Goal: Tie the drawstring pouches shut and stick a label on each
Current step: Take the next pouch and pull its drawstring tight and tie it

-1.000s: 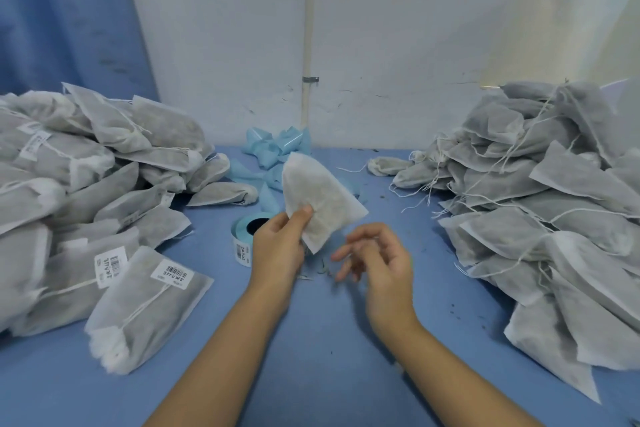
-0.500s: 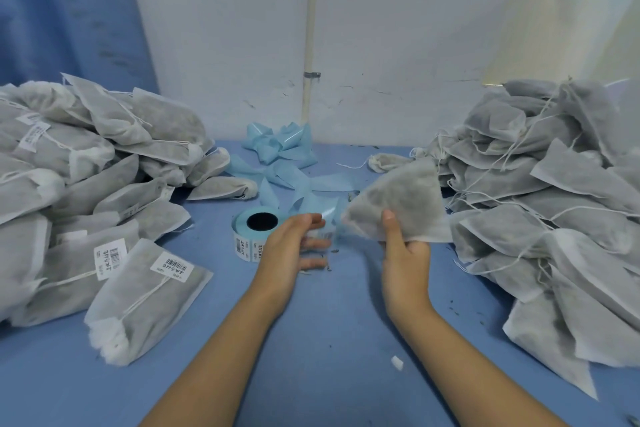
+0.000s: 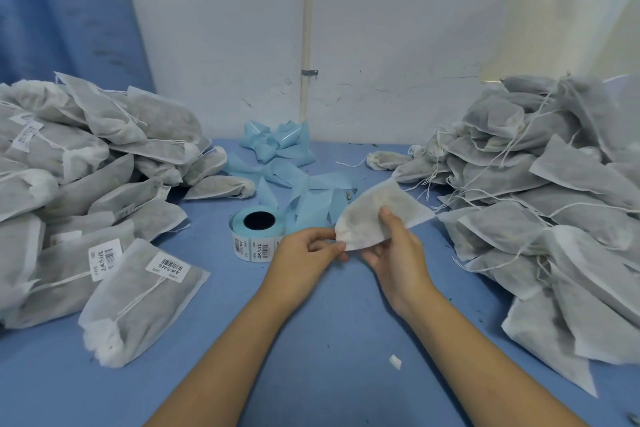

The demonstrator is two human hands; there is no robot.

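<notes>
Mid-table, just right of label roll: pouch [image 3: 377,215] held up off table [image 3: 329,357], btw both hands.
Right hand [image 3: 398,256]: clasps pouch body, thumb on top face, fingers underneath; looks a firm hold.
Left hand [image 3: 304,253]: fingers curled, tips pinching pouch's gathered mouth end. Whether a drawstring sits in that pinch is too fine to tell.
Pouch axis: long axis runs near-left to far-right. Puckered mouth at near-left end, flat corner points far-right twd right pile.
Key relation: mouth lies on left hand's side, touching its fingertips; right hand sits mid-body. Left hand is thus nearer the end that needs closing.
Step (my read): prob. cinching or tying the mouth. No label on the visible face.
Next move needs: right hand to steady the body while left draws string out along the axis, twd near-left; then a label off the roll.
Label roll [image 3: 258,236]: on table, just left of left hand, barcode labels facing near side.
Left pile [image 3: 86,184]: pouches, several w/ barcode labels; looks like finished stock.
Right pile [image 3: 554,201]: pouches w/ loose strings, no labels seen; prob. waiting.
Backing strip [image 3: 277,156]: blue liner heaped on far side of roll.
Risk: thin string may slip or snag.
</notes>
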